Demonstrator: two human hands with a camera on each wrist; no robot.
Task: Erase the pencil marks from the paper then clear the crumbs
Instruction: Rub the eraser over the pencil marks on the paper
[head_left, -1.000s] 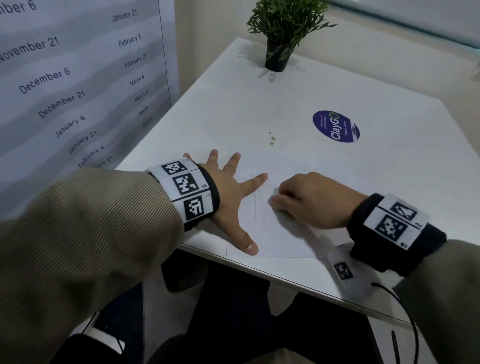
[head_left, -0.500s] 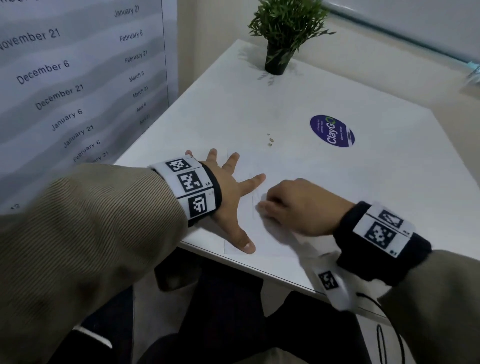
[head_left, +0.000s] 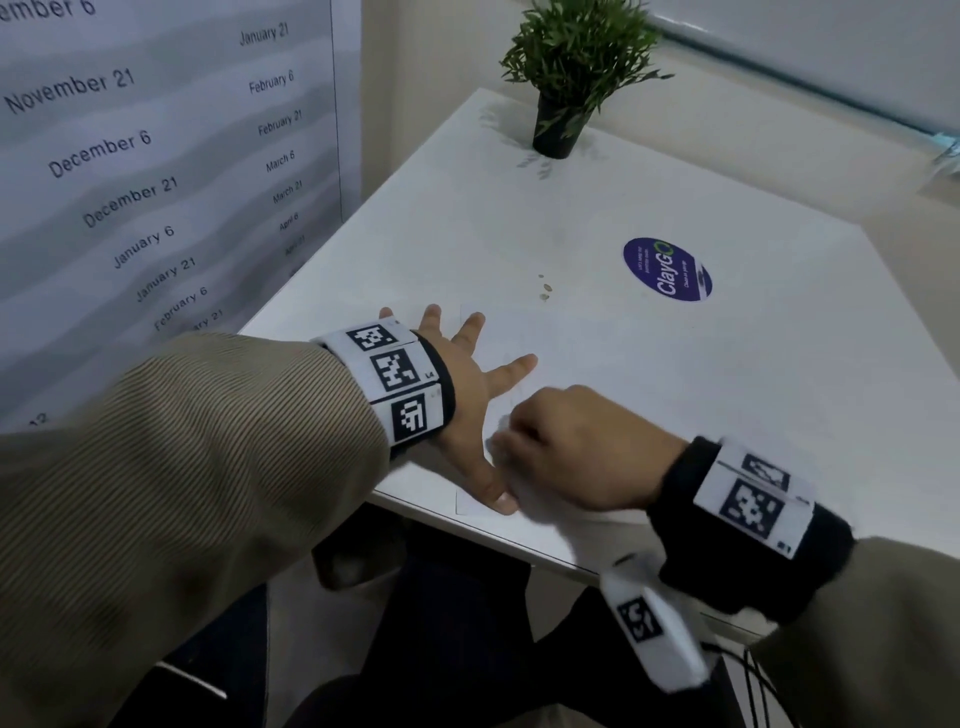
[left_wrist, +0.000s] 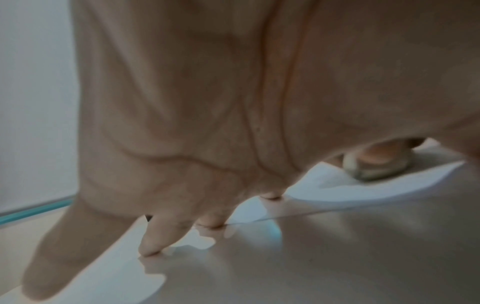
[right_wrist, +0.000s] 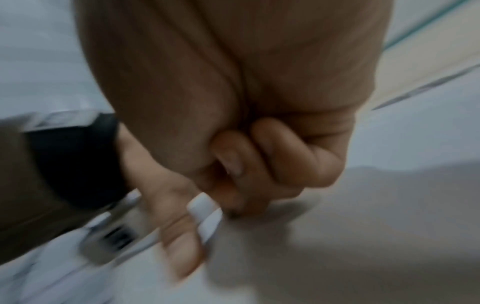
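A white paper sheet (head_left: 524, 327) lies on the white table (head_left: 727, 395) near its front edge, with faint pencil marks (head_left: 511, 397) on it. My left hand (head_left: 467, 374) lies flat on the sheet's left part, fingers spread; the left wrist view shows its fingertips (left_wrist: 150, 248) pressing down. My right hand (head_left: 561, 447) is curled, knuckles up, right beside the left thumb. It pinches a pale eraser (left_wrist: 376, 167) against the paper. From the head view the eraser is hidden under the fingers. Small crumbs (head_left: 544, 288) lie just past the sheet.
A potted green plant (head_left: 558, 130) stands at the table's far corner. A round purple sticker (head_left: 667, 270) is on the tabletop right of the crumbs. A wall poster with dates (head_left: 156, 156) runs along the left. The table's front edge (head_left: 519, 551) is just below my hands.
My right hand has slid left and toward me across the paper, ending close to the left thumb. The left hand stays spread on the sheet.
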